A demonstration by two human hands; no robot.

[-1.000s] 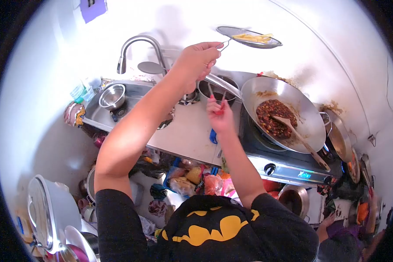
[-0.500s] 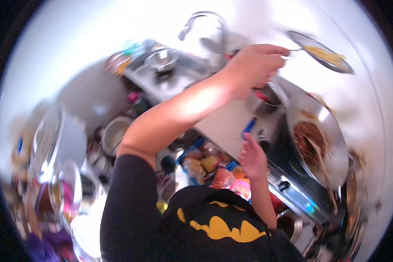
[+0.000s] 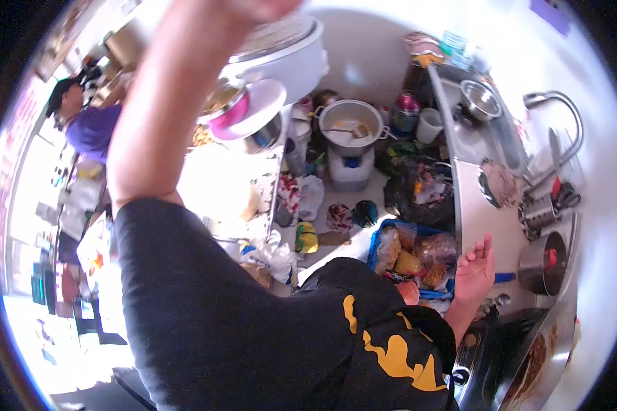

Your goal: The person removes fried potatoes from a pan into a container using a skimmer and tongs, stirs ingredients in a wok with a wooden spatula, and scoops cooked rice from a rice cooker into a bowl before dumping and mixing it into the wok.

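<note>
Plainly, the right hand [image 3: 474, 274] is free near the steel pot [image 3: 532, 275]; for the left hand [image 3: 271, 7], I cannot tell.

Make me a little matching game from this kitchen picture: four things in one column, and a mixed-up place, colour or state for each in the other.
Things:
1. The wearer's right hand
2. Metal bowl
3. Two-handled pot
4. Basket

Descriptions:
A. Blue in colour
B. Open, holding nothing
C. Has a spoon inside
D. Sits in the sink

Right pairs: 1-B, 2-D, 3-C, 4-A
</note>
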